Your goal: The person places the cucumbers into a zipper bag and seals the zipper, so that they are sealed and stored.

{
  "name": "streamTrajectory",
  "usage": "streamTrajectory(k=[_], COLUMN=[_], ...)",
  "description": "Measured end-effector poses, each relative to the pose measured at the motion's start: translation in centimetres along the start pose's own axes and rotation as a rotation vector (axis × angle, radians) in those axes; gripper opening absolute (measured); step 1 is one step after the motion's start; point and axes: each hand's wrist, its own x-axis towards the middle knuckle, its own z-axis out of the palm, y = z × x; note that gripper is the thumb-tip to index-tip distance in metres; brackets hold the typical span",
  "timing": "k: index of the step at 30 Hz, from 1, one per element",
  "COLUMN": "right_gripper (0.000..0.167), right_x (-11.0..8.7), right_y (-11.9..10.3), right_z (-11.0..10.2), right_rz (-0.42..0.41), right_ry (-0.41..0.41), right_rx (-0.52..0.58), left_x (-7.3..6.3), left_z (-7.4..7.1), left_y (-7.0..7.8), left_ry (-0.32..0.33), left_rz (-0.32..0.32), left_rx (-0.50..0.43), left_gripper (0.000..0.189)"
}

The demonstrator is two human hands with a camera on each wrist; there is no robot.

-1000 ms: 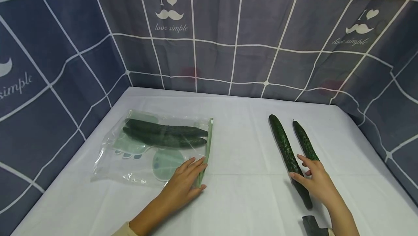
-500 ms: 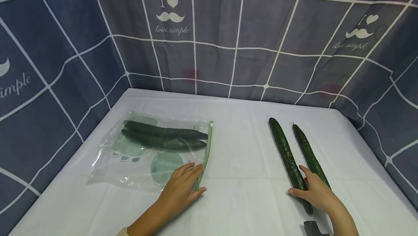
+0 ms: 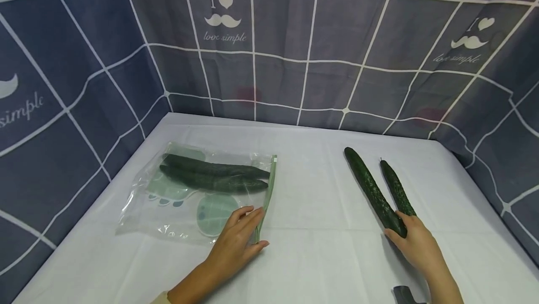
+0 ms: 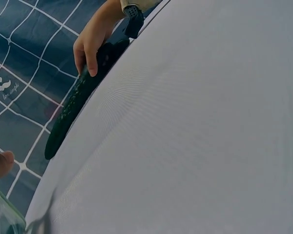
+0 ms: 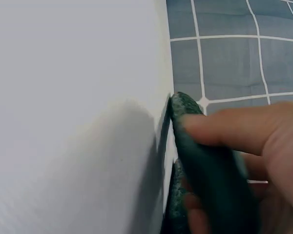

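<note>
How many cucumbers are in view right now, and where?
4. The farther bagged cucumber and nearer bagged cucumber lie in the clear bag; the held cucumber is in the right hand; the fourth cucumber is on the white table, partly hidden by that hand.

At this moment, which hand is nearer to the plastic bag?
Left. The left hand lies partly over the plastic bag beside its green edge; the right hand is farther right, holding a cucumber.
</note>
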Motion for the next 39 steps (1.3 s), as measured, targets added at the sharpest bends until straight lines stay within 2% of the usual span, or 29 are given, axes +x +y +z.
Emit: streamTrajectory(k=[2, 5, 10, 12, 16, 18, 21, 24, 28, 31, 33, 35, 39], right_gripper=[0.067, 0.059, 0.047, 0.044, 0.039, 0.037, 0.036, 0.037, 0.040, 0.039, 0.038, 0.038, 0.040], right_x=[-0.3, -0.6, -0.6, -0.5, -0.4, -0.5, -0.6, -0.4, 0.7, 1.7, 2.1, 2.1, 1.3], right_y=[0.0, -0.2, -0.5, -0.5, -0.4, -0.6, -0.9, -0.6, 1.7, 3.7, 4.4, 4.4, 3.0], right_z=[0.0, 0.1, 0.6, 0.8, 0.9, 0.9, 0.8, 0.9, 2.3, 4.0, 4.7, 5.0, 4.6], right_rz=[-0.007, -0.034, -0.167, -0.217, -0.228, -0.185, -0.076, 0.038, 0.122, 0.124, 0.091, 0.047, -0.037], right_ry=[0.064, 0.203, 0.552, 0.657, 0.754, 0.760, 0.734, 0.665, 0.560, 0.526, 0.517, 0.496, 0.401], right_rx=[0.010, 0.024, 0.065, 0.094, 0.154, 0.189, 0.255, 0.320, 0.381, 0.412, 0.431, 0.457, 0.520], left_x=[-0.2, -0.4, -0.5, -0.5, -0.6, -0.6, -0.5, -0.4, -0.2, -0.1, -0.1, -0.2, -0.2], left_z=[0.0, -0.1, -0.1, -0.2, -0.3, -0.4, -0.5, -0.5, -0.5, -0.5, -0.5, -0.4, -0.3], left_y=[0.1, 0.3, 0.2, 0.2, 0.3, 0.4, 0.4, 0.5, 0.5, 0.4, 0.3, 0.2, 0.2], left_ry=[-0.002, -0.001, 0.027, 0.036, 0.017, 0.000, -0.002, 0.016, 0.018, 0.014, 0.017, 0.016, 0.016], left_rz=[-0.002, 0.002, 0.015, 0.019, 0.011, 0.006, 0.008, 0.020, 0.028, 0.033, 0.038, 0.039, 0.036], left_rx=[-0.004, -0.007, -0.009, -0.010, -0.029, -0.038, -0.043, -0.039, -0.033, -0.030, -0.029, -0.029, -0.026], left_gripper=[0.065, 0.065, 0.064, 0.065, 0.065, 0.065, 0.068, 0.071, 0.073, 0.073, 0.073, 0.073, 0.072])
